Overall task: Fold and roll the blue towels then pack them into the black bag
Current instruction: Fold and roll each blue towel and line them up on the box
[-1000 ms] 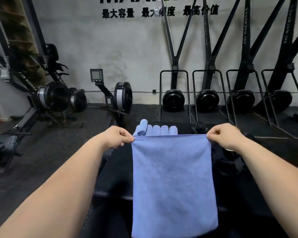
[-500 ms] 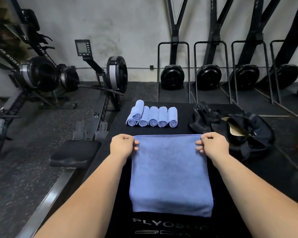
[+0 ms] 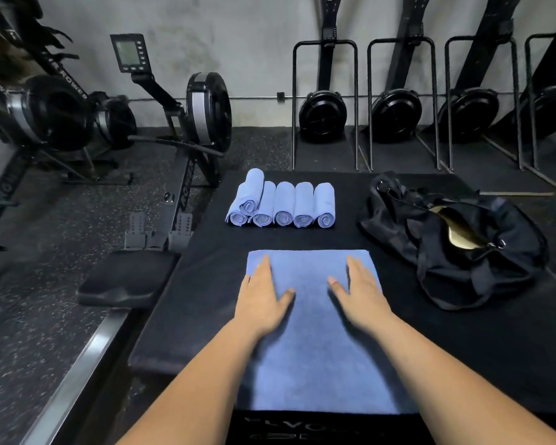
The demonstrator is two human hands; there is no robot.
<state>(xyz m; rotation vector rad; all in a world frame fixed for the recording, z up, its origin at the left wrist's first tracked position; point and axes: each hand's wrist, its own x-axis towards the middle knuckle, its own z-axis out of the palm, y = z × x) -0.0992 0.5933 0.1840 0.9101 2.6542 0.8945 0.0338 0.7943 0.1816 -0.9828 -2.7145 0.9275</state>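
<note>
Head: blue towel [image 3: 315,364] beneath left hand [image 3: 264,298], right hand [image 3: 363,295]

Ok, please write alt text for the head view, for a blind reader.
A left hand and right hand lie flat on a blue towel spread on a black platform. Beyond it lie rolled towels; a black bag sits right.

This was a gym. Several rowing machines [image 3: 207,110] stood on speckled rubber flooring [image 3: 45,332]. Upright ski trainers [image 3: 322,115] lined the grey concrete wall [image 3: 238,43] behind a padded plyo box [image 3: 206,268].
</note>
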